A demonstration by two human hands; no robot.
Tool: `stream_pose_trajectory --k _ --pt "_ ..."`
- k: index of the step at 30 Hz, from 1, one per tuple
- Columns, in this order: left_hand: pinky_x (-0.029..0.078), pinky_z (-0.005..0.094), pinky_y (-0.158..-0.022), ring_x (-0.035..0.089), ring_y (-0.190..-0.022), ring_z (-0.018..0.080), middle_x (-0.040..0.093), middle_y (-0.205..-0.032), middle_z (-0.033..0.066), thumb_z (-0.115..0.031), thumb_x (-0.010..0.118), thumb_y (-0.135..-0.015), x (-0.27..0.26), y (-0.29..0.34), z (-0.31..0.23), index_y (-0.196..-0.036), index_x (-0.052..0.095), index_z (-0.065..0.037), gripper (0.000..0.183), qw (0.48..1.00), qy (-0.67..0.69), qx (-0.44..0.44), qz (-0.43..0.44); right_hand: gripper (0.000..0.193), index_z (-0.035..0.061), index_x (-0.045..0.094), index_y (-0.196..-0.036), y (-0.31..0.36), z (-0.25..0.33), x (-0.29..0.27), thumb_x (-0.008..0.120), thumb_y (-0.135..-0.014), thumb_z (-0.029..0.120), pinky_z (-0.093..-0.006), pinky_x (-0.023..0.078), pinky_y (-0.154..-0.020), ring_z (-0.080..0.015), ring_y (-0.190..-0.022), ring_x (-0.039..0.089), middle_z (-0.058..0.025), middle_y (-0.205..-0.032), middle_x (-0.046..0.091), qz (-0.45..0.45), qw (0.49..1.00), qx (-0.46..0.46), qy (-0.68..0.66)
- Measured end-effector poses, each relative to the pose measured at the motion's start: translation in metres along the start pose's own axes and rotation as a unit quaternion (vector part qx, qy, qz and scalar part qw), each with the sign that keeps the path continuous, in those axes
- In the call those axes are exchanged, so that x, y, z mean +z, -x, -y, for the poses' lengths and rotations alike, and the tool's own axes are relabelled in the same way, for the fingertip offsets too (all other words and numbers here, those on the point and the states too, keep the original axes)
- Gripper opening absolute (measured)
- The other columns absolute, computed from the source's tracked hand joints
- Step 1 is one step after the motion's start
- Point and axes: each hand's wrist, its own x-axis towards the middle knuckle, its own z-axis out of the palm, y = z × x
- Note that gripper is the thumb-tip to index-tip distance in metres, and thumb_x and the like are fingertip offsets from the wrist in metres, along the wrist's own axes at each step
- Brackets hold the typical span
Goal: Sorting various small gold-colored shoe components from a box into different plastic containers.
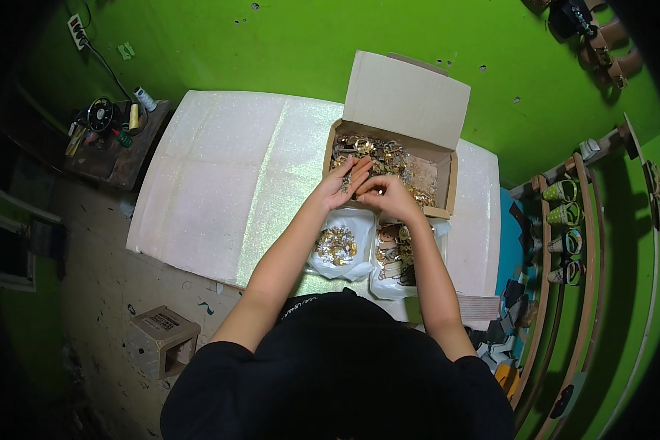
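My left hand (pixel 339 188) is palm up over the front left of an open cardboard box (pixel 452 176), its fingers stretched out. Several small dark metal pieces (pixel 346 180) lie in that palm. Close beside it my right hand (pixel 390 196) has thumb and fingers pinched together; what they hold is too small to make out. Gold and silver buckles and metal fittings (pixel 389 155) fill much of the box. Just in front stands a container lined with a white plastic bag (pixel 348 270), with small gold and silver fittings (pixel 336 245) inside.
A second bag-lined container (pixel 393 292) of mixed fittings sits under my right forearm. The white table (pixel 213 161) stands against a green wall. Sandals hang on a wooden rack (pixel 591 257) at right. At left are a small dark table (pixel 117 165) with thread spools and a wooden stool (pixel 165 341).
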Motion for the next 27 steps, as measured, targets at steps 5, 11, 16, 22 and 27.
stream_pose_trajectory --k 5,11,16,22,27 --pt "0.049 0.0304 -0.082 0.046 -0.111 0.0253 0.047 -0.117 0.0153 -0.021 0.045 -0.087 0.003 -0.001 0.0 -0.105 0.043 0.003 0.031 1.0 -0.017 -0.004 0.008 0.016 0.0037 0.065 -0.08 0.013 -0.007 -0.004 0.068 -0.066 0.012 -0.0257 0.043 -0.058 -0.0116 -0.061 0.053 -0.0059 -0.068 0.061 0.103 0.993 -0.051 0.032" --pt "0.047 0.0288 -0.085 0.052 -0.101 0.0208 0.052 -0.109 0.0128 -0.026 0.046 -0.087 0.002 0.002 -0.002 -0.101 0.047 0.001 0.03 0.998 -0.045 -0.02 0.03 0.018 0.0023 0.063 -0.084 -0.014 0.002 -0.008 0.063 -0.069 0.013 -0.0279 0.043 -0.058 -0.0176 -0.06 0.053 -0.0103 -0.075 0.058 -0.185 0.972 -0.095 0.109" --pt "0.05 0.0275 -0.08 0.057 -0.087 0.0168 0.054 -0.094 0.0089 -0.024 0.046 -0.087 0.002 0.003 0.001 -0.1 0.048 -0.005 0.023 0.997 -0.056 0.002 -0.044 0.017 0.0044 0.064 -0.083 -0.033 0.008 0.004 0.063 -0.068 0.012 -0.0349 0.04 -0.077 -0.0284 -0.085 0.05 -0.013 -0.086 0.052 -0.228 0.938 -0.139 0.222" --pt "0.049 0.0273 -0.081 0.055 -0.092 0.0154 0.053 -0.098 0.009 -0.023 0.047 -0.087 -0.004 0.0 -0.001 -0.102 0.047 -0.006 0.023 0.999 -0.025 -0.007 -0.03 0.014 0.0036 0.064 -0.078 -0.039 0.006 0.013 0.064 -0.067 0.012 -0.0353 0.041 -0.074 -0.0275 -0.081 0.05 -0.0116 -0.083 0.053 -0.246 0.924 -0.15 0.251" --pt "0.047 0.0321 -0.085 0.054 -0.095 0.0196 0.052 -0.103 0.0127 -0.028 0.039 -0.09 -0.014 -0.007 -0.001 -0.107 0.045 -0.002 0.032 0.999 -0.03 -0.021 -0.02 0.013 0.0016 0.062 -0.075 -0.036 0.007 0.01 0.064 -0.066 0.011 -0.0334 0.042 -0.071 -0.0265 -0.077 0.051 -0.011 -0.08 0.054 -0.277 0.92 -0.171 0.219"
